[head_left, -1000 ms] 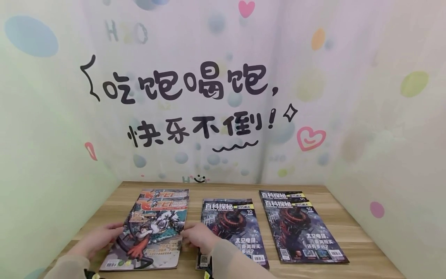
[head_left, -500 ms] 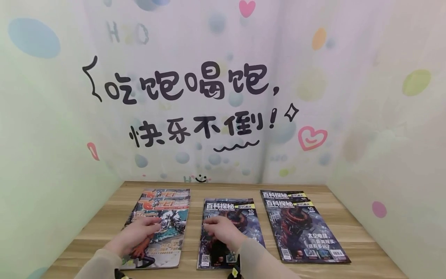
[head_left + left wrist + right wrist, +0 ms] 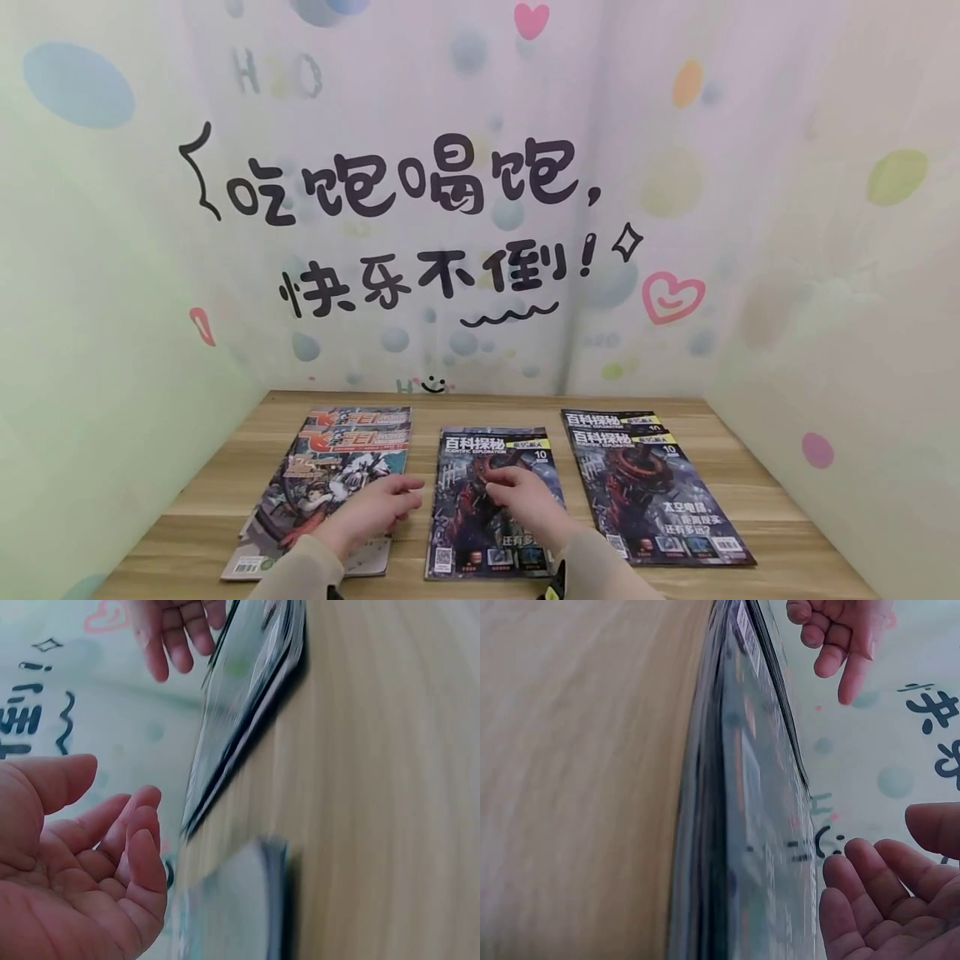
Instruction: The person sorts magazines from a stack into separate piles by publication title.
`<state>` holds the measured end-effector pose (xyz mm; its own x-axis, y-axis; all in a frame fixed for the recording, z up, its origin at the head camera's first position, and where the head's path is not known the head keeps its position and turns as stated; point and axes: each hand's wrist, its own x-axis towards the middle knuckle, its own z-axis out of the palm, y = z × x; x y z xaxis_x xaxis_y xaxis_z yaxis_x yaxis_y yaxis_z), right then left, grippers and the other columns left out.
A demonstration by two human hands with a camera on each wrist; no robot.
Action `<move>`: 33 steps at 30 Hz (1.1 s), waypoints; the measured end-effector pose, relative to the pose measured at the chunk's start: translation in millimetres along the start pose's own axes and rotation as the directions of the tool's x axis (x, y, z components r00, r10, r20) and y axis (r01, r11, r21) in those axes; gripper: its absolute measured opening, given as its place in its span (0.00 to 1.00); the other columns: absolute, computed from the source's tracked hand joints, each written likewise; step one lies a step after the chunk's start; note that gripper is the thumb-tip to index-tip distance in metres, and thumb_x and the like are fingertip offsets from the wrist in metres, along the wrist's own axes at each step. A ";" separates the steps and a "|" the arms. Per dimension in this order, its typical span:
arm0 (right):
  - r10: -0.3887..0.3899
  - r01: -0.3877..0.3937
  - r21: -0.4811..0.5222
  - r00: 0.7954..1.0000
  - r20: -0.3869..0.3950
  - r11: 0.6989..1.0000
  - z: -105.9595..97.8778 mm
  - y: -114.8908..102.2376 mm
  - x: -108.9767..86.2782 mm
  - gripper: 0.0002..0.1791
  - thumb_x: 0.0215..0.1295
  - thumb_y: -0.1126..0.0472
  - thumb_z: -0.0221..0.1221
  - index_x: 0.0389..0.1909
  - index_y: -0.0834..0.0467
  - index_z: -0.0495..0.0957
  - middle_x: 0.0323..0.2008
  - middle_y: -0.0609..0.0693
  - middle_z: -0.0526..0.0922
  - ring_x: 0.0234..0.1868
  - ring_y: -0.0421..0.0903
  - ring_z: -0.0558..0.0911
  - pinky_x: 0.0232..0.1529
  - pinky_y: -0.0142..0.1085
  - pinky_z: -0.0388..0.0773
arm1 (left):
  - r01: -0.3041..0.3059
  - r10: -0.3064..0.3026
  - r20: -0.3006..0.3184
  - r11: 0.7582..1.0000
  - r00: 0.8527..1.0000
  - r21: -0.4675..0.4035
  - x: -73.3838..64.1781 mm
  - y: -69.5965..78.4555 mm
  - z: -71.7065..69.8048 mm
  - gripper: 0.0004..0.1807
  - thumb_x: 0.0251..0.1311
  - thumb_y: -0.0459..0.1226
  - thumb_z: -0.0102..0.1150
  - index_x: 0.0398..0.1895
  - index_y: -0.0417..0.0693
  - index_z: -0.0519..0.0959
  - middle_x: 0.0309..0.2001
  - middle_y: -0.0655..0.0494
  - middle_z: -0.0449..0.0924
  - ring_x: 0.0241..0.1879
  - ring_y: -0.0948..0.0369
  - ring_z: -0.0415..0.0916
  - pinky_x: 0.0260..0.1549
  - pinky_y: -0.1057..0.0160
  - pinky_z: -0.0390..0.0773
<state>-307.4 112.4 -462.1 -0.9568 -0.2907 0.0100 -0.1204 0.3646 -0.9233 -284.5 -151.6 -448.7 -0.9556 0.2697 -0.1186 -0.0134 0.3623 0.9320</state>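
My left hand (image 3: 378,504) hovers over the right edge of the left-hand magazine (image 3: 296,492), which has a colourful comic-style cover. Its fingers are loosely bent and hold nothing, as the left wrist view confirms with the palm (image 3: 75,892) bare. My right hand (image 3: 525,500) is above the middle magazine (image 3: 461,508), a dark "Scientific Exploration" issue, hiding part of its right side. In the right wrist view the fingers (image 3: 881,874) are relaxed beside the stacked page edges (image 3: 701,825), with nothing between them.
Two more dark magazines (image 3: 652,492) overlap at the right. Another comic-style copy (image 3: 390,414) peeks out behind the left one. Everything lies on a wooden table (image 3: 772,525), enclosed by a printed back wall (image 3: 480,358) and pale side walls (image 3: 840,350).
Both hands let go of the left magazine's sides and moved right, the left hand crossing over it and the right hand shifting over the middle magazine. The magazines stay in place.
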 end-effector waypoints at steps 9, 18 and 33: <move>0.018 -0.019 -0.005 0.996 -0.083 1.000 -19.5 14.0 -7.9 0.22 0.70 0.60 0.54 0.59 0.70 0.71 0.52 0.61 0.77 0.51 0.56 0.77 0.47 0.50 0.76 | -0.009 0.006 -0.044 0.998 0.999 -0.069 9.2 -1.3 31.4 0.27 0.67 0.41 0.53 0.63 0.31 0.68 0.45 0.47 0.75 0.38 0.55 0.71 0.35 0.58 0.74; 0.070 -0.079 -0.027 0.970 -0.233 0.997 -31.7 25.6 -13.8 0.24 0.68 0.60 0.55 0.59 0.71 0.70 0.52 0.65 0.76 0.53 0.61 0.76 0.50 0.53 0.75 | -0.024 0.014 -0.159 0.998 0.987 -0.061 14.8 -4.1 46.8 0.27 0.66 0.40 0.54 0.62 0.28 0.68 0.53 0.40 0.74 0.45 0.52 0.73 0.42 0.53 0.76; 0.096 -0.172 -0.165 0.916 -0.390 0.971 -36.1 36.6 -18.4 0.27 0.62 0.61 0.61 0.57 0.75 0.71 0.55 0.72 0.73 0.57 0.67 0.71 0.55 0.57 0.70 | -0.014 0.012 -0.264 1.000 0.964 -0.008 20.8 -5.1 68.6 0.29 0.65 0.34 0.53 0.64 0.23 0.63 0.60 0.25 0.65 0.60 0.35 0.64 0.58 0.40 0.65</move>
<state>-303.8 163.0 -482.2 -0.9910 0.1142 0.0704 0.0041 0.5504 -0.8349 -284.1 -86.6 -479.4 -0.9995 0.0283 -0.0129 -0.0022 0.3510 0.9364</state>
